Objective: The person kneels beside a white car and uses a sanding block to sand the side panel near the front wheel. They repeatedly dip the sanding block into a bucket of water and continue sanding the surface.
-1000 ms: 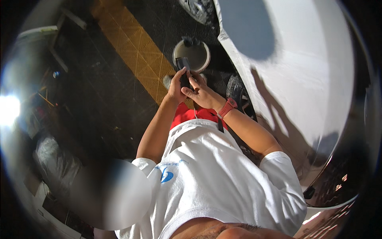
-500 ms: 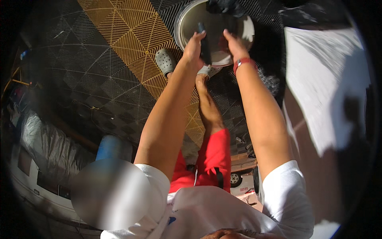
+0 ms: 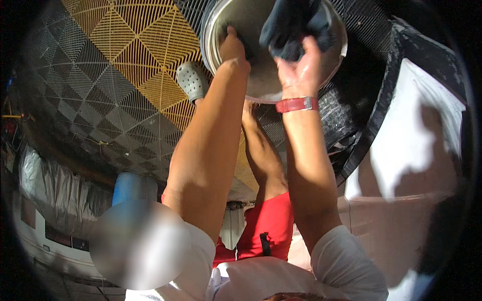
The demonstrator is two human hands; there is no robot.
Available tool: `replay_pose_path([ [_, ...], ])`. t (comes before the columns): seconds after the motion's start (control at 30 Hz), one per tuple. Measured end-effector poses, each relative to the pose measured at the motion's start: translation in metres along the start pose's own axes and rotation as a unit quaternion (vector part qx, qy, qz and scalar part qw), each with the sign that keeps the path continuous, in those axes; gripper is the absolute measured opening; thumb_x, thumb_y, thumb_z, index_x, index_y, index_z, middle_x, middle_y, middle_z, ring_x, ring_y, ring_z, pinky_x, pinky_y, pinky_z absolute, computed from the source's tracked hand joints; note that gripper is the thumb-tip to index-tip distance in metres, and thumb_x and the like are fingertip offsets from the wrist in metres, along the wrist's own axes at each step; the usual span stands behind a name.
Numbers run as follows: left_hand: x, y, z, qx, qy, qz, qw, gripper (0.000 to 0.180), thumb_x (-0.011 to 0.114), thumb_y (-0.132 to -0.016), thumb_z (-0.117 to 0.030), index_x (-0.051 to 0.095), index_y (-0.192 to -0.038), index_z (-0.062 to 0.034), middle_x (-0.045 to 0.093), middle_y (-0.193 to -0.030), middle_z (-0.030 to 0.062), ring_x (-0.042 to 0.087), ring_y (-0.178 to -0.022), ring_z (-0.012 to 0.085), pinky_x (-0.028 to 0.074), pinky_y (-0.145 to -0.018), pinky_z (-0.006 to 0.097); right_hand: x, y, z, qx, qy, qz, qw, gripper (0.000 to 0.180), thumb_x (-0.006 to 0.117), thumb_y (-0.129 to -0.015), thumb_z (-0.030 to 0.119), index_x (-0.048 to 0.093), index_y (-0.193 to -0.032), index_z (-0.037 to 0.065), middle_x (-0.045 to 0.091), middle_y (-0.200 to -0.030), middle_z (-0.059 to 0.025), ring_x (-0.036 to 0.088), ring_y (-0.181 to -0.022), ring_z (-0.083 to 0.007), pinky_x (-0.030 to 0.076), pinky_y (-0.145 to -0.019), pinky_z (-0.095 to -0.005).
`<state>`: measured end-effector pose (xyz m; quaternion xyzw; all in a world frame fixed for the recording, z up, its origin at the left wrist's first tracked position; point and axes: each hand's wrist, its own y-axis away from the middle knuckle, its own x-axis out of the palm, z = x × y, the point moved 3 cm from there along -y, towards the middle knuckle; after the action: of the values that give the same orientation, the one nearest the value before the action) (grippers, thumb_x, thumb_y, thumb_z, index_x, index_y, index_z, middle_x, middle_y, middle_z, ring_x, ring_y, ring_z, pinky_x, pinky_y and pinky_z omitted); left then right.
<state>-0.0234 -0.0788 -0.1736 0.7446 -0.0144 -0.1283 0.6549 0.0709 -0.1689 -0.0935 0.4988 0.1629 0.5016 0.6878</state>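
Note:
A round white-rimmed bucket [image 3: 210,55] with cloudy grey-brown contents stands in front of me. My right hand [image 3: 303,65], wet and wearing a red wristband [image 3: 297,104], grips a crumpled dark blue cloth [image 3: 286,30] over its right half. My left hand [image 3: 232,49] reaches down inside the left part of the bucket. Its fingers look closed, and a dark shape shows beside them, mostly hidden by the hand, so I cannot make out what it is.
Black, grey and yellow floor tiles [image 3: 150,55] lie left of the bucket. My foot wears a grey clog [image 3: 192,82] near it. At the right stands a large white panel [image 3: 401,135] with a dark edge. A blue cylinder [image 3: 131,189] is at lower left.
My right hand has gone from empty to gripping the dark cloth. My left hand, which held a dark elongated thing, has moved left and down into the bucket.

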Motion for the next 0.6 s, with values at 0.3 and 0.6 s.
replay_pose_path([
  [0.3, -0.009, 0.005, 0.003, 0.07, -0.087, 0.061, 0.992, 0.074, 0.055, -0.111, -0.049, 0.032, -0.166, -0.0042, 0.043, -0.167, 0.0175, 0.048, -0.148, 0.0363, 0.042, -0.12, 0.053, -0.042, -0.101, -0.038, -0.099, 0.84, -0.012, 0.534, 0.093, 0.083, -0.078, 0.027, 0.039, -0.154, -0.005, 0.055, -0.143, -0.0406, 0.064, -0.129, -0.0485, 0.054, -0.109, -0.049],
  [0.6, -0.028, 0.148, -0.033, 0.078, 0.041, 0.256, 0.963, 0.074, 0.062, -0.109, -0.042, 0.031, -0.167, -0.0073, 0.046, -0.163, 0.0138, 0.046, -0.147, 0.0284, 0.04, -0.121, 0.042, -0.022, 0.021, 0.05, 0.042, 0.528, 0.045, 0.847, 0.059, 0.082, -0.077, 0.016, 0.066, -0.13, -0.005, 0.073, -0.125, -0.0153, 0.07, -0.116, -0.0298, 0.054, -0.105, -0.0391],
])
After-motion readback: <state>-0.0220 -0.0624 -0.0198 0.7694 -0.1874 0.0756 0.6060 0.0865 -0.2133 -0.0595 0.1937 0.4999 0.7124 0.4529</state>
